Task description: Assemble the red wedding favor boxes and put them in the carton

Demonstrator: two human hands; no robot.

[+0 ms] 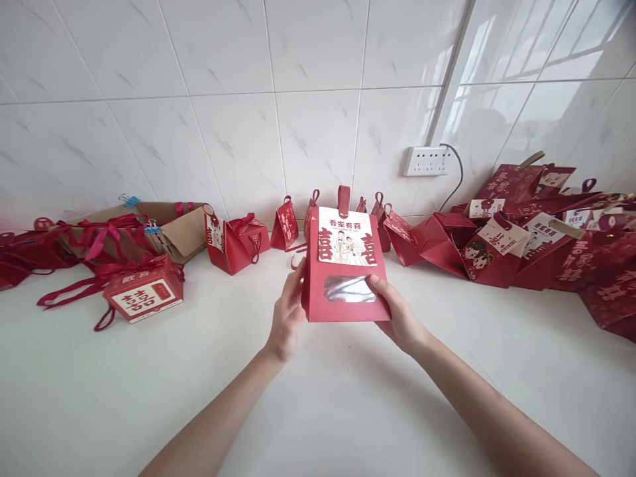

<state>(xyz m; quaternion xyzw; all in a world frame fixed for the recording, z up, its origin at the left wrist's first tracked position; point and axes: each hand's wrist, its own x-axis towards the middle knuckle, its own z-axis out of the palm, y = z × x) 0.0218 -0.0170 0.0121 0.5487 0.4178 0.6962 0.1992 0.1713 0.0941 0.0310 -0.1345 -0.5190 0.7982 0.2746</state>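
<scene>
A red gift box (348,311) is held up in front of me, upright, above the white tabletop. Its front carries a white card (341,237) with a drawn couple and red characters, and below that a clear window (350,289). A red strap loop (344,199) stands at its top. My left hand (288,318) is closed on the box's left side, its fingers partly hidden behind it. On the right edge, my right hand (397,313) grips with the thumb on the front beside the window; the other fingers are out of sight behind the box.
Several small red boxes (285,225) stand along the tiled wall. At left lie a box with a white label (142,299), red ribbons and an open cardboard box (183,232). Many red boxes (497,248) are heaped at right. A white power strip (428,161) is on the wall.
</scene>
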